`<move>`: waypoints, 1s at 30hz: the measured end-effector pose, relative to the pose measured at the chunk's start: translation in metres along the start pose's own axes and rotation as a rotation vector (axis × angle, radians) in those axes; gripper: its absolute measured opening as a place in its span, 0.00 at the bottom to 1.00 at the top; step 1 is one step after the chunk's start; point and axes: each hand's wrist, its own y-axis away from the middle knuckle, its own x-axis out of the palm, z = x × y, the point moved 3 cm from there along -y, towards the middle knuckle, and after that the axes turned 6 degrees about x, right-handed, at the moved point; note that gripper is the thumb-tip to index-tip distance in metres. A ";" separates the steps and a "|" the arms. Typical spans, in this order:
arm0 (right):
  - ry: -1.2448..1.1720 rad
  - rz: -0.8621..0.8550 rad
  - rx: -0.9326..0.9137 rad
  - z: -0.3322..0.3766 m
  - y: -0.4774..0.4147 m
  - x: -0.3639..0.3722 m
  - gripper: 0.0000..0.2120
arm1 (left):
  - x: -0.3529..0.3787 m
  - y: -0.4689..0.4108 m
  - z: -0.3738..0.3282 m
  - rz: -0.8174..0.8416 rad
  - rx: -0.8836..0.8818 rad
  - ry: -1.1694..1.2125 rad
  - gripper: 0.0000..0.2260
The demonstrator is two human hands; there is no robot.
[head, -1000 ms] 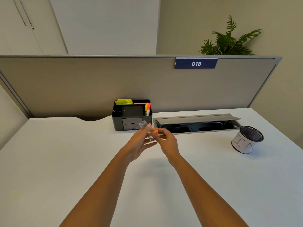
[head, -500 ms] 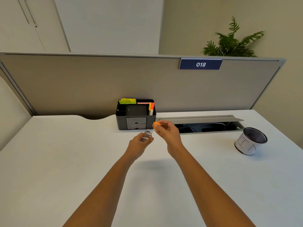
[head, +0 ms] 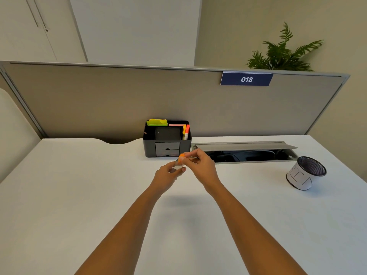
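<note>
Seen from a head-worn camera looking down, two bare forearms reach from the bottom edge toward the centre of the frame, above a white worktop (head: 79,195). The left hand (head: 167,176) has its grip curled around a small clear bottle (head: 177,165), held upright in the air just left of centre. The right hand (head: 201,165) has a narrow grip, with finger and thumb pinching an orange cap (head: 181,157) at the bottle's mouth. The cap touches or nearly touches the rim, but whether it is seated cannot be told, since it is small and partly hidden by fingertips. The work in hand looks like fitting the cap onto the bottle. Behind the hands, against a grey partition (head: 119,100), stands a black desk organiser (head: 167,139) holding markers (head: 187,132) and green sticky notes (head: 156,122). To its right is an open cable tray (head: 244,151), and at the right edge a mesh cup (head: 306,173) leans tilted. A blue sign (head: 246,79) reading 018 sits at upper right, with a plant (head: 282,54) above it. The main risk is likely a crooked start, since a cap tilted against the rim could jam or pop free. Because the pinch covers so little of the cap, it could slip out, drop to the worktop and roll toward the tray's open slot. Squeezing or twisting too hard might also turn the smooth bottle in the left hand's grip.
</note>
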 end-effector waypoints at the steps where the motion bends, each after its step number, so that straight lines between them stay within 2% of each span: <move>1: 0.017 0.010 -0.002 0.001 0.000 -0.001 0.08 | -0.001 0.000 0.000 0.000 0.007 0.008 0.21; 7: 0.101 0.169 -0.019 0.008 -0.001 -0.007 0.16 | 0.000 0.004 -0.004 0.024 0.063 0.005 0.24; 14: 0.168 0.329 -0.052 0.015 -0.002 -0.018 0.14 | -0.003 0.009 -0.002 0.121 0.048 0.087 0.24; 17: 0.195 0.345 -0.065 0.017 -0.004 -0.020 0.13 | -0.003 0.012 -0.001 0.162 0.045 0.145 0.24; 20: 0.237 0.364 -0.058 0.018 -0.006 -0.022 0.13 | -0.001 0.012 0.003 0.158 0.018 0.204 0.19; 25: 0.298 0.328 -0.060 0.017 -0.005 -0.020 0.13 | -0.002 0.010 0.007 0.102 0.039 0.149 0.19; 30: 0.345 0.305 -0.168 0.014 0.003 -0.007 0.25 | -0.006 0.006 0.004 0.003 0.059 0.246 0.18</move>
